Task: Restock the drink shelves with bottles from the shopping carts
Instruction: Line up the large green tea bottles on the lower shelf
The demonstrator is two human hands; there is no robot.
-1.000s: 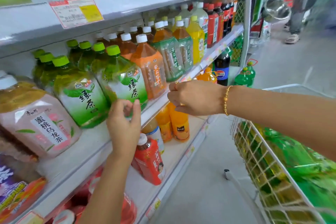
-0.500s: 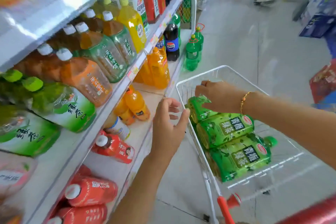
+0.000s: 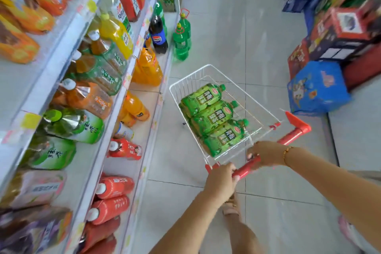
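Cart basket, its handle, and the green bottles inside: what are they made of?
Cart basket: thin metal wire by the look, with a glossy white coating; it is an open see-through grid.
Handle: looks like red moulded plastic, smooth with a slight sheen; it may sleeve a tube.
Green bottles: likely plastic, wrapped in glossy printed film labels, with green caps.

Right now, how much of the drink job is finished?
Done: green-capped tea bottles already stand on the shelf. In hand: the left hand and right hand both grip the cart's red handle, and neither carries a bottle. Left: three green tea bottles lie in the white wire cart, waiting to be shelved.
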